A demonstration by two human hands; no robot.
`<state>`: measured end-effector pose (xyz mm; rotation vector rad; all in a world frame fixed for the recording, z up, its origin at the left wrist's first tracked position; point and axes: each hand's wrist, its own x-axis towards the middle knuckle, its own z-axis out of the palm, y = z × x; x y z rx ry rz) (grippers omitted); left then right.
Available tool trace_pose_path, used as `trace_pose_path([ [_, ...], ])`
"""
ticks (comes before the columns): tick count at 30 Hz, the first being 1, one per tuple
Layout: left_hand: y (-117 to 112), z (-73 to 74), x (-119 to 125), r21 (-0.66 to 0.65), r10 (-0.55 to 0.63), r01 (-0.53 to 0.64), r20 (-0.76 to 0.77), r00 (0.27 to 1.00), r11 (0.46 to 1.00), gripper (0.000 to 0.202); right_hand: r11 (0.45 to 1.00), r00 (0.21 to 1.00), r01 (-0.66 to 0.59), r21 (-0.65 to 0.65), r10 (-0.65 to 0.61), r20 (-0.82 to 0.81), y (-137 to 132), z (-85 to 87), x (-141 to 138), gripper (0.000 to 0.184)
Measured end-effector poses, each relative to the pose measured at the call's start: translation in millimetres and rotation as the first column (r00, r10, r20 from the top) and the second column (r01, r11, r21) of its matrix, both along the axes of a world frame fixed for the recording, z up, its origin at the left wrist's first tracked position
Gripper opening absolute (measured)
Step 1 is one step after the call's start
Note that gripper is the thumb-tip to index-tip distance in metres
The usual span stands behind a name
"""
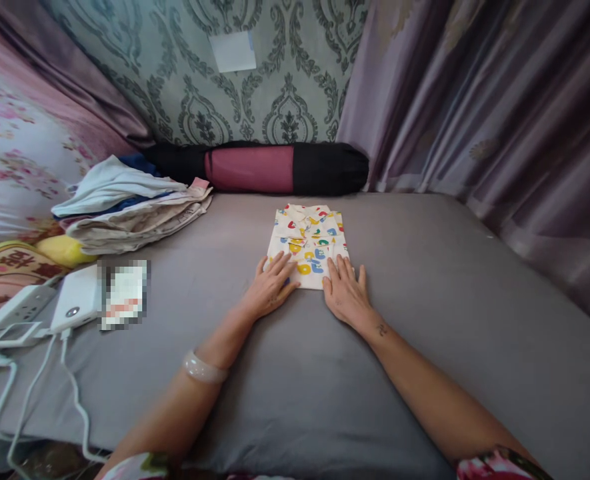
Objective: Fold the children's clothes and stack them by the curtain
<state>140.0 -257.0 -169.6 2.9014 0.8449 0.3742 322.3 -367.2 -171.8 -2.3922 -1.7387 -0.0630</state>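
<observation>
The folded shirt (308, 244) lies on the bed (425, 267), its near corners under the left hand (271, 285) and right hand (345, 291), fingers slightly spread and seemingly gripping nothing, where light, even pressure should smooth the cloth without disturbing its folds.

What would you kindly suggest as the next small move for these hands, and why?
Probably lifting both straight up: the printed collared shirt already lies in a compact, roughly rectangular fold, and the left hand and right hand rest at its near corners, so sliding them might disturb it.
</observation>
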Motion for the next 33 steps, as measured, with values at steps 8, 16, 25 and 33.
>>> trace_pose_path([
  [8,-2.5,-10.4,4.3,-0.075,-0.17,0.174,0.053,0.984,0.982,0.051,0.938,0.938,-0.346,-0.005,0.346,-0.008,-5.6,3.0,-19.3,0.056],
  [16,3.9,-10.9,3.9,-0.057,-0.192,0.207,0.199,0.961,0.977,0.04,0.935,0.935,-0.352,-0.048,0.35,-0.051,-4.0,0.7,-17.3,0.056],
  [25,0.1,-2.1,4.4,0.015,-0.243,0.243,0.07,0.967,0.97,0.032,0.936,0.934,-0.352,0.02,0.352,-0.065,-3.1,4.9,-16.7,0.051],
  [33,-0.5,-1.8,9.4,-0.006,-0.15,0.153,0.135,0.979,0.988,0.03,0.951,0.955,-0.289,0.105,0.294,-0.037,3.8,-4.9,13.9,0.047],
])
